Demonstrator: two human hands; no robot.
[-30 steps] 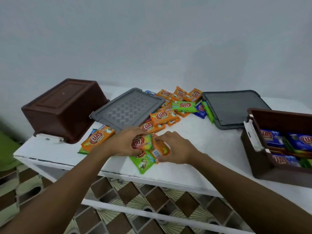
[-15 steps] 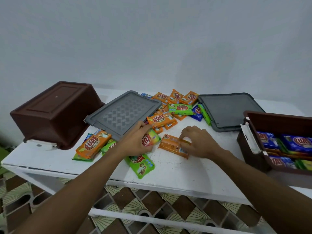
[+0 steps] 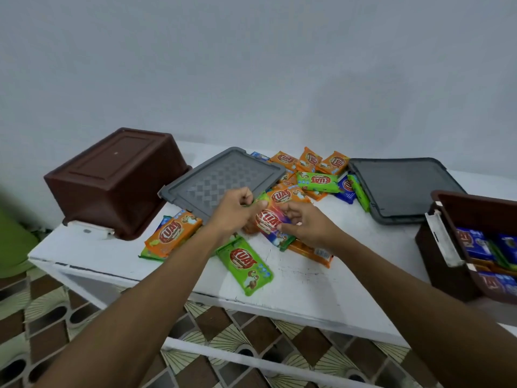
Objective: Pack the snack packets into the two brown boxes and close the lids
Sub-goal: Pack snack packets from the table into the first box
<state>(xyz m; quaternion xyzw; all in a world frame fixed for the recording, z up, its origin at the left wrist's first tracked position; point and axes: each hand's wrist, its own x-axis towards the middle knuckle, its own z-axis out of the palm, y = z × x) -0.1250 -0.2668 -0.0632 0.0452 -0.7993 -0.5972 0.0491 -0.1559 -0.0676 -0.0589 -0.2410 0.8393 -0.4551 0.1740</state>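
White table [image 3: 307,289] on my feed, loaded from end to end.
At its left end I see an upturned brown box [image 3: 112,183], with a patterned grey lid [image 3: 223,180] just beside it. A dark lid [image 3: 402,189] lies further right and an open brown box [image 3: 428,253] stands at the right edge. Snack packets [image 3: 307,169] lie scattered between the lids, with an orange packet [image 3: 173,236] and a green packet [image 3: 246,264] nearer the front.

"KUAT" is printed on the snack packets [image 3: 242,258]

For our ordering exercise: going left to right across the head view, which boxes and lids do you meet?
Upturned brown box, patterned grey lid, smooth dark grey lid, open brown box.
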